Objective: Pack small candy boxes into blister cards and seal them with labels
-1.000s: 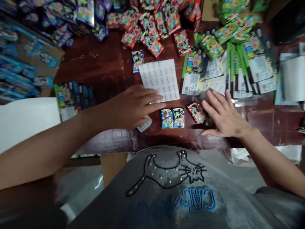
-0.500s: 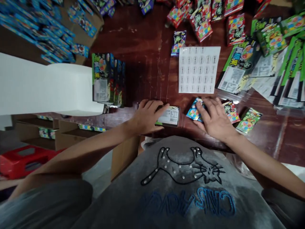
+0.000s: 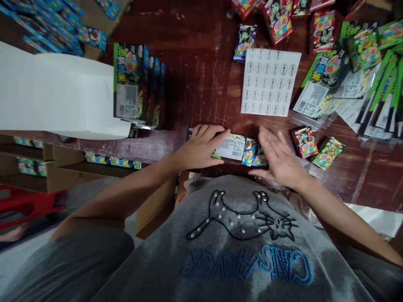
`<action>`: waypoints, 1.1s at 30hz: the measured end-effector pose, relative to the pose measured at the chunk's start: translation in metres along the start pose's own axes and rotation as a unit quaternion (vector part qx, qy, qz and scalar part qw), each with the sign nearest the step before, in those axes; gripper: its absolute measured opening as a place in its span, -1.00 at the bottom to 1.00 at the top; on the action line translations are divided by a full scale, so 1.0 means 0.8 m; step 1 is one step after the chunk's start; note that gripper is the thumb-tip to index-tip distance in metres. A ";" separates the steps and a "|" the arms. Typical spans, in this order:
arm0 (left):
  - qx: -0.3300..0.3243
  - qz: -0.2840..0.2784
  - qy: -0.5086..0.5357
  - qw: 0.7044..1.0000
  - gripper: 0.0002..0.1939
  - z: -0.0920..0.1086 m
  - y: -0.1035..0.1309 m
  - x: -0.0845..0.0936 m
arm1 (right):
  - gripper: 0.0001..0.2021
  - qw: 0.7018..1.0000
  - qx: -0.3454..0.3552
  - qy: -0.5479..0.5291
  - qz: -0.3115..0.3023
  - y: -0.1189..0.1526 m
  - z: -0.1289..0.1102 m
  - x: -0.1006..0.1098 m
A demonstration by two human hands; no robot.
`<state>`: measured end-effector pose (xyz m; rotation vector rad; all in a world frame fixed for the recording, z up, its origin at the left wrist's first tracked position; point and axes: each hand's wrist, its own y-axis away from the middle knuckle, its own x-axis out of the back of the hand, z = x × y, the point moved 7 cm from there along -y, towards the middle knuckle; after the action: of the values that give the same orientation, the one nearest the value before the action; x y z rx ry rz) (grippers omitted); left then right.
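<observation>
My left hand (image 3: 203,147) rests on the left part of a flat black-and-green package (image 3: 230,147) with a white label, near the table's front edge. Its fingers curve over the package and hold it. Small blue and purple packets (image 3: 248,152) lie against the package's right end. My right hand (image 3: 278,159) is beside them, palm down, thumb apart from its straight fingers, touching the rightmost packet. A red packet (image 3: 304,142) and a green packet (image 3: 328,152) lie right of my right hand.
A sheet of round stickers (image 3: 270,82) lies beyond my hands. Upright black-and-green packages (image 3: 129,82) stand at left by a white sheet (image 3: 63,92). More flat packages (image 3: 321,84) and red packets (image 3: 323,31) are at right and back.
The blue packet under my right hand has moved left, and blue and purple packets now adjoin the labelled package. The red packet is uncovered. The head view has shifted slightly.
</observation>
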<state>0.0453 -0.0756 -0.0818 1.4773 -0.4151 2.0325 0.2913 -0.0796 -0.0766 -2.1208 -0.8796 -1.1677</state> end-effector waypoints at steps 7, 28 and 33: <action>0.000 -0.019 0.023 1.000 0.02 -0.001 -0.003 -0.007 | -0.15 0.999 -0.045 0.011 0.021 0.026 0.016 0.019; 0.025 -0.040 0.077 0.996 -0.01 0.017 -0.013 -0.012 | -0.30 0.988 -0.080 0.003 0.132 0.027 0.024 0.016; 0.060 0.005 0.056 0.997 -0.03 0.027 -0.014 -0.011 | -0.32 0.979 -0.130 0.024 0.154 0.039 0.002 0.000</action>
<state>0.0706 -0.0816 -0.0838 1.4232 -0.2597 2.1699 0.3158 -0.0978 -0.0826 -2.3210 -0.3699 -1.2141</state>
